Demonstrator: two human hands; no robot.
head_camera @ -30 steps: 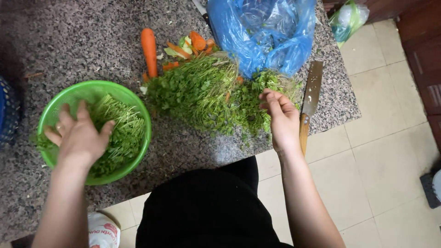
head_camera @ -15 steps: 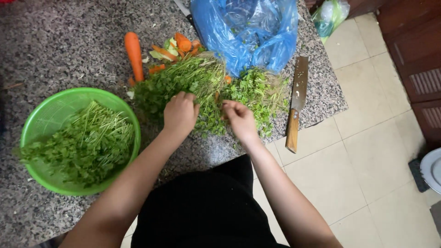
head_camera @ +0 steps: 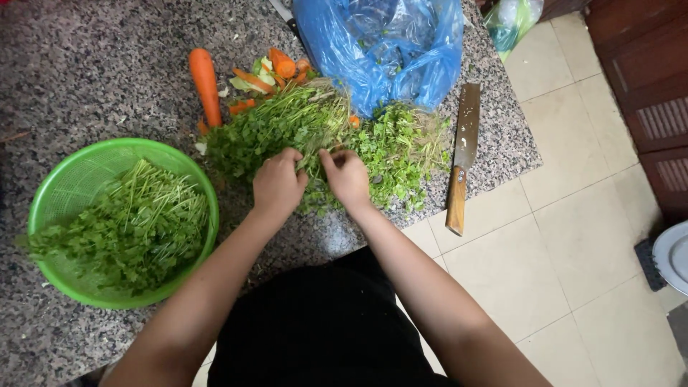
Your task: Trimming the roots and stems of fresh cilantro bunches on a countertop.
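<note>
A heap of leafy green herbs lies on the speckled granite counter. My left hand and my right hand rest side by side on the near middle of the heap, fingers curled into the stems between them. Each hand pinches herb stalks. To the left stands a green plastic colander holding sorted herbs, away from both hands.
A whole carrot and carrot pieces with peelings lie behind the heap. A blue plastic bag sits at the back. A cleaver with a wooden handle lies at the counter's right edge, its handle overhanging the tiled floor.
My left hand left the colander and came to the herb heap. Both hands have drawn together at the heap's middle and closed on the stems.
</note>
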